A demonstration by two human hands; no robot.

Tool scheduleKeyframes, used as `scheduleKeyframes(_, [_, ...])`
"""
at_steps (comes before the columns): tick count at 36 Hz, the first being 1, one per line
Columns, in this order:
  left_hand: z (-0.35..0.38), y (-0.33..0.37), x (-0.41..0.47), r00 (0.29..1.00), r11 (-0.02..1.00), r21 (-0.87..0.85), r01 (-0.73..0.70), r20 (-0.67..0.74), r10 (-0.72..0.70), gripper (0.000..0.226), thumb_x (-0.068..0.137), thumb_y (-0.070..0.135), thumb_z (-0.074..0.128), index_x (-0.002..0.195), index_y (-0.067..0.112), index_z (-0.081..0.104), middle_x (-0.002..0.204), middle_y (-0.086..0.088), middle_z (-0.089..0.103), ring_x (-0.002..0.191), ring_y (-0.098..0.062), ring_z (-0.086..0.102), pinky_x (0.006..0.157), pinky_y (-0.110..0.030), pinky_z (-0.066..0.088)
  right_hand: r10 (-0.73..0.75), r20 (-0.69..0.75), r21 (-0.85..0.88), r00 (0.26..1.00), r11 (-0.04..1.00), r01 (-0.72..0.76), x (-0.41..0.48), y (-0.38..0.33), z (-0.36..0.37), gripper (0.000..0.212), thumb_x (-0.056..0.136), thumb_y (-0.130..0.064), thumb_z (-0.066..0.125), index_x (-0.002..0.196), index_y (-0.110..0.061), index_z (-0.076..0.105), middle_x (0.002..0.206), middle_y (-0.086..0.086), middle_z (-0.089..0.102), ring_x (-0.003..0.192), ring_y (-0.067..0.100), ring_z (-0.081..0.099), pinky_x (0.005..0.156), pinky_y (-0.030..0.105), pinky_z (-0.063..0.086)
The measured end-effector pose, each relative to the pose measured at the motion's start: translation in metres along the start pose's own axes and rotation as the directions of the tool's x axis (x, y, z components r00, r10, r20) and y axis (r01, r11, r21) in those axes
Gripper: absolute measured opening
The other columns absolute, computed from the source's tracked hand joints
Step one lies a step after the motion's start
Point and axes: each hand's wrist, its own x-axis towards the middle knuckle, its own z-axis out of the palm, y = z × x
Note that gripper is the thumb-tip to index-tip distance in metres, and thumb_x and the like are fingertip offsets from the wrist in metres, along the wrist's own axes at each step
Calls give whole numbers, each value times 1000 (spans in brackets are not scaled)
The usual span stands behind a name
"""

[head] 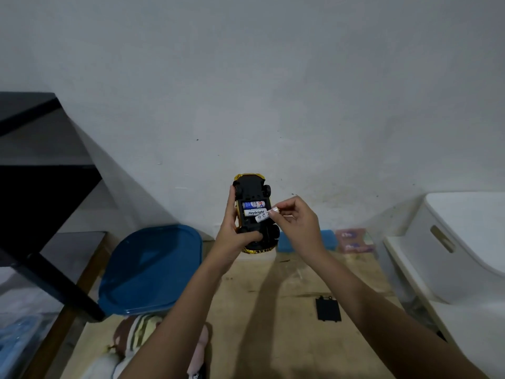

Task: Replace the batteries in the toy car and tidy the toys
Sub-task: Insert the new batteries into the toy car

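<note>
The gold-bodied toy car with a black plastic underside (250, 188) is held up in the air in front of a pale wall, belly towards the camera, above the far part of a worn wooden tabletop (273, 324). Its battery bay is open. A blue-and-white cylindrical battery (252, 205) lies in the top slot, and a white battery printed "Heybright" (255, 212) lies just below it. A third white battery (262, 218) sits tilted at the lowest slot, one end in the bay and the other end raised to the right.

The left hand (232, 233) grips the car, fingers wrapped along its left side and thumb pressed across the lower underside. The right hand (297, 222) pinches the raised end of the tilted battery between thumb and fingertips.

On the tabletop near the right forearm lies a flat black rectangular battery cover (328, 309), well apart from the car. To the left is a blue plastic lidded container (150, 269), with a brown-and-cream striped plush toy (136, 335) in front of it. A blue block (326, 239) and pink packets (354, 240) stand at the wall. A white plastic storage bin (464, 242) stands at right, and a black frame (41, 165) at left.
</note>
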Motion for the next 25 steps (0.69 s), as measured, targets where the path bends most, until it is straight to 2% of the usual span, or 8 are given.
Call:
scheduleKeyframes(5, [-2, 7, -1, 1000, 999, 26, -20, -6, 20, 110, 64, -2, 62, 145, 49, 9, 131, 12, 48, 112, -15, 60, 92, -41, 53, -59, -35, 0, 998, 998, 59, -4, -7, 4, 16, 78, -5, 72, 78, -12, 58, 81, 6, 64, 76, 14, 63, 70, 17, 54])
scheduleKeyframes(8, [-1, 10, -1, 1000, 999, 24, -22, -2, 22, 110, 64, -2, 62, 145, 49, 8, 131, 13, 47, 111, -14, 60, 90, -39, 53, -69, -49, 6, 996, 998, 69, -5, -11, 4, 21, 77, -6, 73, 75, -18, 57, 80, 5, 63, 73, 11, 62, 68, 17, 54])
scheduleKeyframes(12, [-3, 9, -3, 999, 999, -2, -32, -2, 32, 110, 65, -3, 62, 145, 49, 9, 132, 11, 48, 110, -15, 61, 90, -38, 53, -18, -42, 26, 999, 999, 20, -6, -12, 4, 18, 75, -5, 75, 75, -13, 58, 77, 5, 64, 68, 1, 62, 66, 14, 53])
scheduleKeyframes(15, [-4, 9, -4, 999, 1000, -4, -30, 26, 30, 109, 66, -5, 61, 142, 53, 9, 129, 17, 49, 111, -14, 61, 88, -36, 54, 5, -40, 39, 999, 999, -3, -6, -12, 2, 16, 72, -3, 77, 75, -7, 61, 77, 11, 65, 65, 3, 61, 66, 14, 53])
scheduleKeyframes(18, [-3, 9, -5, 999, 1000, -14, -20, 49, 21, 109, 67, -6, 62, 139, 57, 9, 127, 23, 50, 112, -15, 60, 91, -40, 53, 16, -30, 32, 999, 999, -15, -6, -13, -1, 15, 71, -3, 78, 76, -5, 64, 75, 9, 65, 64, 2, 61, 66, 14, 53])
scheduleKeyframes(22, [-2, 9, -3, 998, 999, -31, -14, 54, 15, 110, 66, -6, 61, 141, 55, 9, 130, 19, 49, 114, -17, 59, 94, -44, 51, 40, -23, 17, 999, 999, -40, -4, -15, -4, 14, 71, -5, 78, 76, -6, 65, 75, 5, 66, 68, 7, 63, 68, 17, 55])
scheduleKeyframes(25, [0, 9, -1, 998, 999, -31, -20, 65, 22, 110, 66, -6, 61, 140, 56, 10, 136, 13, 46, 114, -19, 60, 93, -46, 51, 81, -58, 49, 995, 996, -78, -6, -14, -4, 15, 71, -5, 78, 76, -4, 64, 73, 3, 65, 66, 4, 62, 68, 18, 55])
